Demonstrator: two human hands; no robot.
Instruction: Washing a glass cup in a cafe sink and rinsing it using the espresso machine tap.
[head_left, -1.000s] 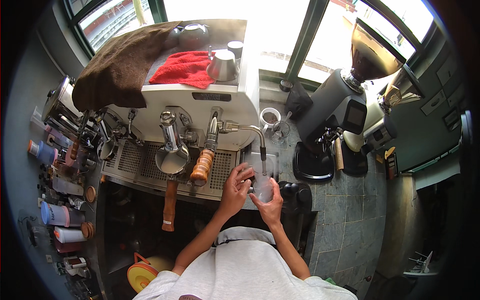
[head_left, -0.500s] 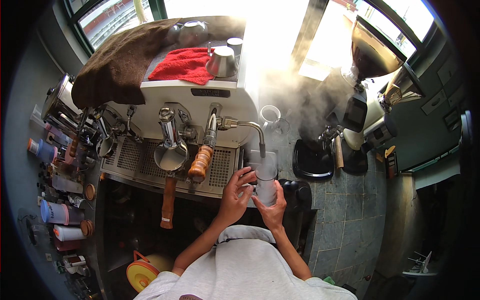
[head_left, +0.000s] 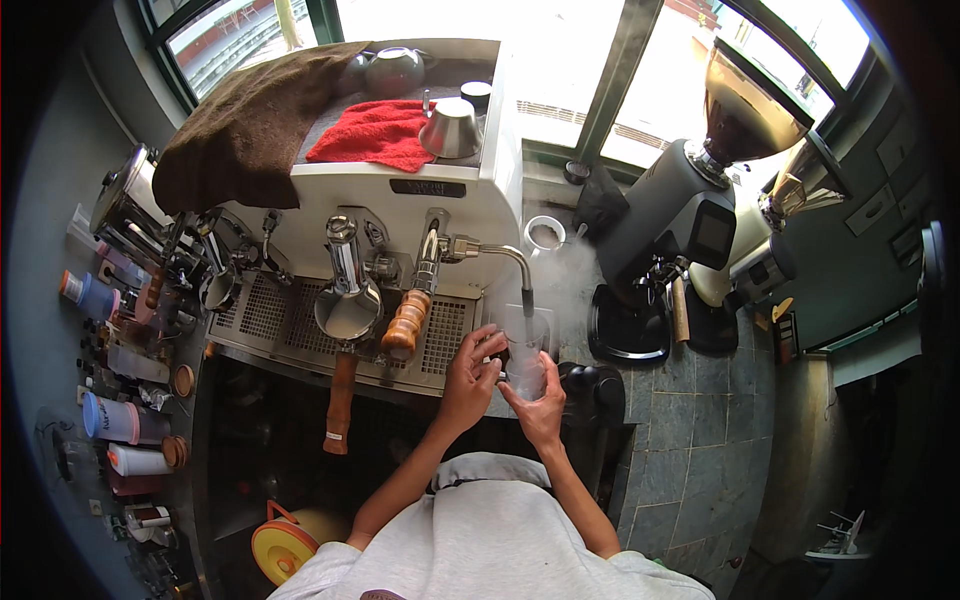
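Grips translucent vessel (head_left: 524, 380) in right hand (head_left: 541, 408) at steam wand's (head_left: 527, 298) lower end, long axis roughly toward wand, with left hand (head_left: 470, 380) half-curled left of wand, contact unclear.

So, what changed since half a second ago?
The right hand has moved the glass slightly forward and left, toward the steam wand. The steam has cleared from the dark grinder, now hanging beside the white cup. No grip visibly changed; the left hand stays at the glass.
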